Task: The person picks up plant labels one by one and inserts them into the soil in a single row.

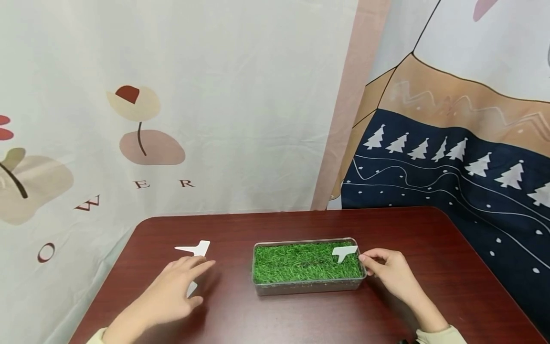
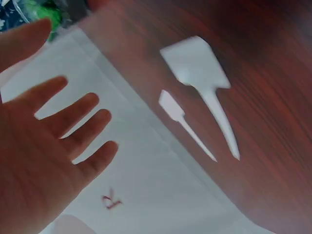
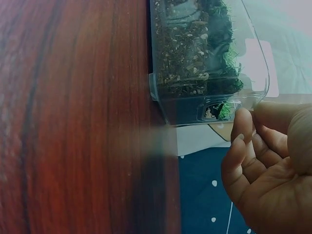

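Observation:
A clear plastic tray (image 1: 307, 287) of soil and short green grass (image 1: 292, 263) sits on the table. A white T-shaped plant label (image 1: 343, 251) stands in the grass near its right end. My right hand (image 1: 393, 274) pinches the tray's right rim between thumb and forefinger, the other fingers curled in the right wrist view. On the left, my left hand (image 1: 169, 289) hovers with fingers spread and holds nothing. Two more white plant labels lie on the table by it: one label (image 2: 171, 106) beyond the fingers, and a nearer label (image 2: 197, 63) partly hidden by the hand in the head view.
The dark red wooden table (image 1: 301, 320) has rounded far corners. Behind it hangs a pale curtain (image 1: 258, 119) with printed flowers and letters. At the right is a dark blue cloth (image 1: 429, 177) with white trees.

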`<state>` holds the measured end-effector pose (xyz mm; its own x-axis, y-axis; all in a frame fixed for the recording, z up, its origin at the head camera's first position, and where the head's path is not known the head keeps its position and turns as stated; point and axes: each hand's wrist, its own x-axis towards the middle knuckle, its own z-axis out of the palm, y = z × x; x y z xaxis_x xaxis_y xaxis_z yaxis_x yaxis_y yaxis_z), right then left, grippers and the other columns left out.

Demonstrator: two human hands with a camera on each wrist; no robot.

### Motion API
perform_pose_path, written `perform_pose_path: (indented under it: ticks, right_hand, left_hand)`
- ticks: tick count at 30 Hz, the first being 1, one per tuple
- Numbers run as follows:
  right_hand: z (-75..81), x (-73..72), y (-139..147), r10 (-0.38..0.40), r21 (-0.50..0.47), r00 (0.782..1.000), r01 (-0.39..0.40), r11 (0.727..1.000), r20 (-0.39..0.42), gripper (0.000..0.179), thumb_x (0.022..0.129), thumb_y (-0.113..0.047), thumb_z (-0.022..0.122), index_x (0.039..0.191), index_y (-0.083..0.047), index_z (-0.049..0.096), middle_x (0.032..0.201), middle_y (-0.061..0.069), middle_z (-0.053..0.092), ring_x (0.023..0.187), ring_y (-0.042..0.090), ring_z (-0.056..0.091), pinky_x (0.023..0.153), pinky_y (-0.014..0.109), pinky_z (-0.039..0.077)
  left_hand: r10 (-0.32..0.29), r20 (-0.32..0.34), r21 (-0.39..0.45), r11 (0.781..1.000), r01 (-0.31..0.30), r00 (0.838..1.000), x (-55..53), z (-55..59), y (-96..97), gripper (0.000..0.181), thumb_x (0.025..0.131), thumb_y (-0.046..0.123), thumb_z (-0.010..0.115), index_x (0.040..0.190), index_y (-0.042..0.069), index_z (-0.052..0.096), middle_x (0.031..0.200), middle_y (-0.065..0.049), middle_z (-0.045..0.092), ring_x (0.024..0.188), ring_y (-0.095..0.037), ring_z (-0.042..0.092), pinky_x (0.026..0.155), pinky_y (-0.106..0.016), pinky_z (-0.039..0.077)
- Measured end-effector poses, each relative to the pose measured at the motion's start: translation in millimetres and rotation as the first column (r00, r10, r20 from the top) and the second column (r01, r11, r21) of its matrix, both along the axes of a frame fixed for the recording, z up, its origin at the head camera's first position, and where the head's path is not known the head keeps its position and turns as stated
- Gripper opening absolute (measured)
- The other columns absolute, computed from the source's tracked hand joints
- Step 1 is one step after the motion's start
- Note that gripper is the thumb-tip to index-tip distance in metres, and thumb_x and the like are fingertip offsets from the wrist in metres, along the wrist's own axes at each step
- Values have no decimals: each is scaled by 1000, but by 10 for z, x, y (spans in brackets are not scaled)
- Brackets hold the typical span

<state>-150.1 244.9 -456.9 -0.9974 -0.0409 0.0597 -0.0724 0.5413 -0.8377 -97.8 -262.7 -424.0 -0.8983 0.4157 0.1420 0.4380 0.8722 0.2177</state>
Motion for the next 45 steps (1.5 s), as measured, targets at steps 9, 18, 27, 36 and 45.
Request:
perform_pose_path:
  ticks: [9, 18, 27, 36, 45]
  right_hand:
    - [-17, -5, 5, 27, 2, 999, -27, 1000, -33, 10, 98, -14, 75, 97, -5, 79, 70, 0, 67, 64, 11, 63, 53, 26, 48]
    - [-14, 9, 4, 22, -32, 999, -23, 999, -24, 12, 97, -16, 77, 98, -4, 79, 72, 1, 68, 65, 9, 62, 54, 25, 48]
    - [-24, 5, 10, 21, -29, 999, -22, 999, -26, 12, 97, -16, 77, 98, -4, 79, 71, 1, 67, 64, 10, 61, 55, 25, 48]
    - [-35, -8, 9, 18, -45, 1000, -19, 999, -12, 11, 97, -15, 76, 98, -4, 78, 71, 2, 67, 63, 13, 60, 51, 25, 45]
    - [-45, -11, 18, 26, -51, 999, -28, 998, -24, 11, 97, -14, 76, 99, -3, 78, 72, 2, 67, 64, 11, 61, 53, 26, 48]
  left_hand:
    - [-36, 164, -40, 998, 43, 986, -182, -131, -402, 70, 61, -11, 69, 126, 13, 72, 123, -5, 64, 107, -28, 61, 90, -54, 49]
    - [-96, 199, -13, 995, 101, 975, -268, -261, -483, 64, 56, -11, 75, 113, 17, 71, 103, 10, 56, 90, -11, 50, 76, -38, 44]
    - [-103, 240, 20, 995, 102, 965, -314, -287, -471, 62, 56, -5, 89, 105, 22, 65, 100, 10, 53, 86, -14, 53, 72, -33, 45]
    - [30, 316, 42, 998, -46, 948, -356, -286, -468, 47, 70, 10, 95, 98, 17, 59, 92, 6, 53, 82, -12, 53, 70, -32, 47]
    - [368, 376, -105, 929, -356, 850, -314, -268, -429, 37, 91, 37, 77, 89, 2, 63, 78, -10, 64, 72, -27, 61, 63, -47, 50]
